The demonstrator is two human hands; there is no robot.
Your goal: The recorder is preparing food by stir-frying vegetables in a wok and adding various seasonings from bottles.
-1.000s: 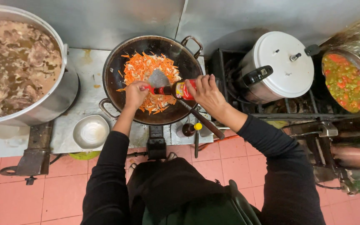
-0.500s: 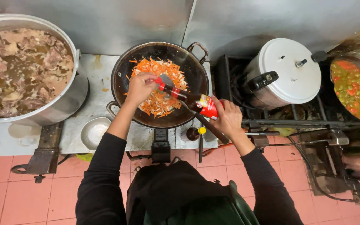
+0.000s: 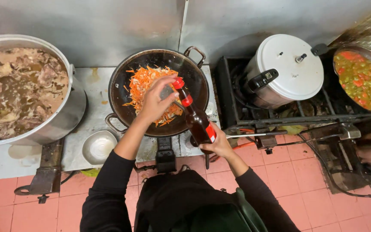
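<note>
A black wok (image 3: 194, 73) with shredded orange and white vegetables (image 3: 144, 83) sits on the burner in front of me. My right hand (image 3: 217, 146) grips the base of a dark sauce bottle (image 3: 196, 120) with a red cap, held upright over the wok's near right side. My left hand (image 3: 157, 101) reaches over the wok, and its fingertips pinch the red cap (image 3: 178, 83) at the bottle's top. A metal ladle lies mostly hidden under my left hand.
A large steel pot of meat broth (image 3: 18, 90) stands at the left. A small steel bowl (image 3: 98, 147) sits near the counter's front. At the right are a white-lidded pressure cooker (image 3: 286, 71) and a pan of mixed vegetables (image 3: 359, 79) on a gas stove.
The bottle went from lying tipped over the wok to standing upright. My right hand dropped toward the near rim, and my left hand closed on the cap.
</note>
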